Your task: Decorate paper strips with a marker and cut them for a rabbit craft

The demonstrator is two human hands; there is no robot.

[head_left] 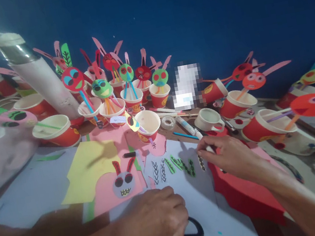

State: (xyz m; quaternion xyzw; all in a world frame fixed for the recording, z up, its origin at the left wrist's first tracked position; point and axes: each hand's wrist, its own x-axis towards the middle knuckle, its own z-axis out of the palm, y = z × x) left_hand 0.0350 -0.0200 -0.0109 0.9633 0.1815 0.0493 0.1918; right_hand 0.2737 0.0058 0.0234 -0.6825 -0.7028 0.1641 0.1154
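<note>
My left hand (156,222) is closed low over the white paper (226,213), its fingers curled under and whatever they hold hidden. Black scissor handles (195,229) show at its right side, the blades out of sight. With its fingers closed, my right hand (227,154) grips a slim white marker (209,147). Just below those fingertips lies a small patterned paper strip (201,163). Green strips (178,162) and white strips (159,171) with dark patterns line up to its left. A round paper face (123,185) with red ears rests beyond my left hand.
Several red paper cups (247,102) holding paper-faced sticks stand along the blue wall. A tall flask (44,81) leans at left. A tape roll (167,123), a glue tube (185,125) and a white mug (209,119) sit mid-table. Red paper (243,192) lies under my right arm.
</note>
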